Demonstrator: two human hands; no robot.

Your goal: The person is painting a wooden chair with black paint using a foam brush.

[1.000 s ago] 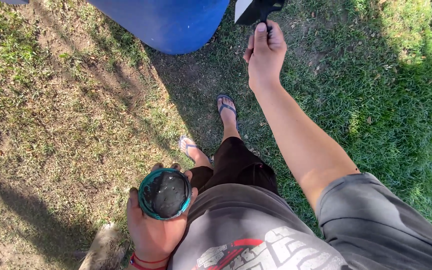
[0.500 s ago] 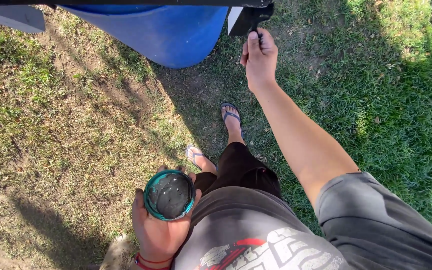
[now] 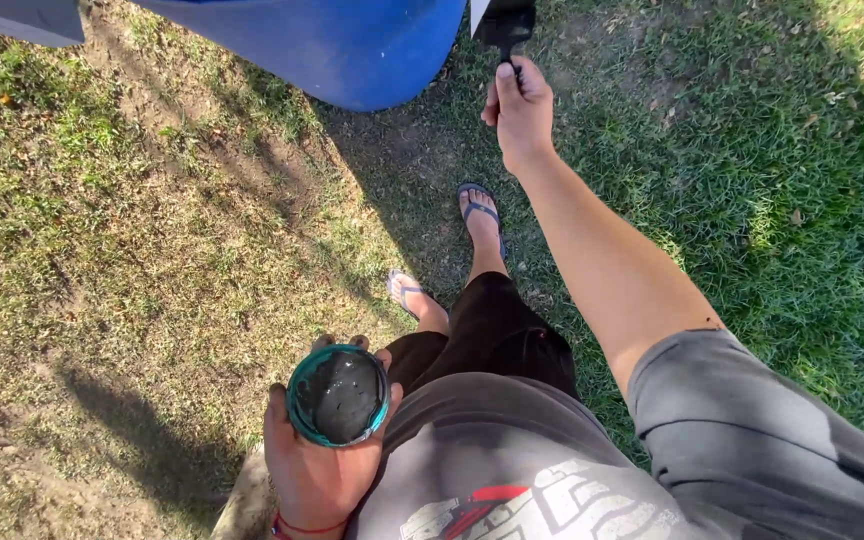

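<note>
Large blue barrel (image 3: 352,50) at top centre, standing on patchy ground. Grey panel corner (image 3: 17,20) just left of barrel. Bare dirt patch (image 3: 152,110) below-left of barrel. Lush green grass (image 3: 802,200) well right of barrel, partly shaded. Pale plank end (image 3: 242,495) far below barrel.

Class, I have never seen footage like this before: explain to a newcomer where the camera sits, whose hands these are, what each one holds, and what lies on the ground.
The single picture comes from a camera worn on a person's head, looking down at their own body and hands. There is no machine. The left hand cups a small round tin with a teal rim and dark, glossy contents, held close to the grey shirt. The right hand reaches forward and grips the black handle of a paintbrush, whose head is partly cut off at the top edge. Below are patchy grass, bare dirt and the person's sandalled feet. A big blue barrel stands ahead.
</note>
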